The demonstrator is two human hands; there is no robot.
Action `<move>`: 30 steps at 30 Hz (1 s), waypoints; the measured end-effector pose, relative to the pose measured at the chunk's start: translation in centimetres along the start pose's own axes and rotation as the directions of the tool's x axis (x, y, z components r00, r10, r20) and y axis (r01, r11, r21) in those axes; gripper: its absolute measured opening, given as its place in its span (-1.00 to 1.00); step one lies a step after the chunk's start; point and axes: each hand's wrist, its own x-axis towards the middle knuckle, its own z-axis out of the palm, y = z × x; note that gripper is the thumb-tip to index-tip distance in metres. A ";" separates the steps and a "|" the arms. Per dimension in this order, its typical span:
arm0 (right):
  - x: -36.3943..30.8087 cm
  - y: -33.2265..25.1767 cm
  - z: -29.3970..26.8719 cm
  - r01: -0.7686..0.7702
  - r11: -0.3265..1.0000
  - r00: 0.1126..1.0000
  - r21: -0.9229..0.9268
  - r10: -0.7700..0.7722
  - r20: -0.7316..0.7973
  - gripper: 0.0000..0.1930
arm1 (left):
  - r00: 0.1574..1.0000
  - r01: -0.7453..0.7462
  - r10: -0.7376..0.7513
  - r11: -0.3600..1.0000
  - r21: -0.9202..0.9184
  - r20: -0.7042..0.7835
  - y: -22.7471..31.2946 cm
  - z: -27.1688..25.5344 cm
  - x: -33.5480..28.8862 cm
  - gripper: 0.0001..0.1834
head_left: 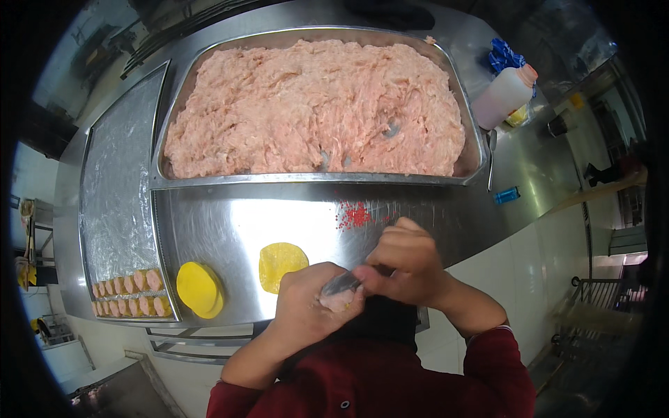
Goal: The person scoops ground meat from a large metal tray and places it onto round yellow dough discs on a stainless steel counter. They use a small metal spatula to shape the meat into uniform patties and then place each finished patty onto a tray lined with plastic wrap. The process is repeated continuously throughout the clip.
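My left hand (303, 306) is closed around a dumpling (338, 301), whose pink minced filling shows at the top. The wrapper around it is mostly hidden by my fingers. Fingers curled, my right hand (405, 261) grips a filling spatula (340, 283) with its metal blade against the meat. A single yellow wrapper (282, 263) lies flat on the steel table just beyond my left hand. Farther left is a stack of round yellow wrappers (198, 289). Small red bits (355, 215) are scattered on the steel beyond my right hand.
A deep metal pan (313, 180) of pink minced meat (306, 104) fills the far side. At left, a film-lined tray (122, 174) holds two rows of dumplings (132, 305). A plastic bottle (505, 96), a spoon-like utensil (491, 160) and a blue object (506, 195) are at right.
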 end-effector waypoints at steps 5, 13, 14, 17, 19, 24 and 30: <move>-0.7 0.9 -1.1 -0.164 0.985 0.984 0.057 0.168 -0.066 -0.70 | 0.999 0.018 -0.014 0.996 -0.083 0.046 -0.5 -0.2 0.1 -0.63; -0.3 -0.2 -1.5 -0.158 0.984 0.986 0.080 0.153 0.064 -0.72 | 0.993 -0.113 0.117 0.989 -0.100 0.033 -0.3 -0.5 0.7 -0.71; -0.1 -0.3 -1.4 -0.159 0.984 0.985 0.081 0.153 0.075 -0.72 | 0.998 -0.033 0.039 0.988 -0.150 0.039 -0.1 -0.6 0.6 -0.76; 0.3 -0.7 -0.7 -0.108 0.982 0.994 0.156 0.103 0.041 -0.73 | 0.995 0.054 -0.043 0.990 -0.127 0.090 0.4 -0.7 0.2 -0.76; 0.5 -0.5 0.2 -0.053 0.987 0.999 0.152 0.051 0.017 -0.78 | 0.995 0.034 -0.033 0.999 -0.013 0.097 0.5 -1.0 0.0 -0.75; -0.3 0.6 -0.5 -0.100 0.995 0.995 0.017 0.101 -0.028 -0.77 | 0.999 -0.020 0.017 0.997 -0.074 -0.037 0.1 -0.5 0.4 -0.79; -0.6 0.3 -1.4 -0.182 0.979 0.983 0.088 0.179 0.032 -0.72 | 0.981 -0.190 0.193 0.971 -0.143 0.003 -0.7 -0.2 1.3 -0.75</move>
